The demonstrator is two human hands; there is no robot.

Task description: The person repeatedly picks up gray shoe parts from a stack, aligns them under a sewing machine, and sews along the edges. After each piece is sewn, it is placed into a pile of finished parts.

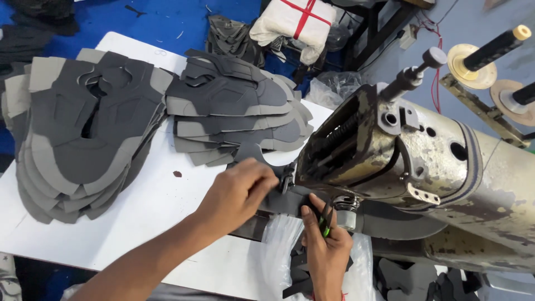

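My left hand (pixel 237 192) pinches a dark grey fabric piece (pixel 290 202) right at the needle area of an old worn sewing machine (pixel 423 161). My right hand (pixel 326 245) sits just below the machine head, gripping small thread snips with green handles (pixel 325 218), and its thumb rests on the same fabric piece. The needle and presser foot (pixel 287 179) are partly hidden behind my left fingers.
Two stacks of cut grey and black shoe-upper pieces (pixel 83 131) (pixel 234 108) lie on the white table (pixel 156 212). A clear plastic bag with dark pieces (pixel 278 251) hangs at the front edge. Thread stands (pixel 490 56) rise at the right. A white bundle tied in red (pixel 292 22) sits behind.
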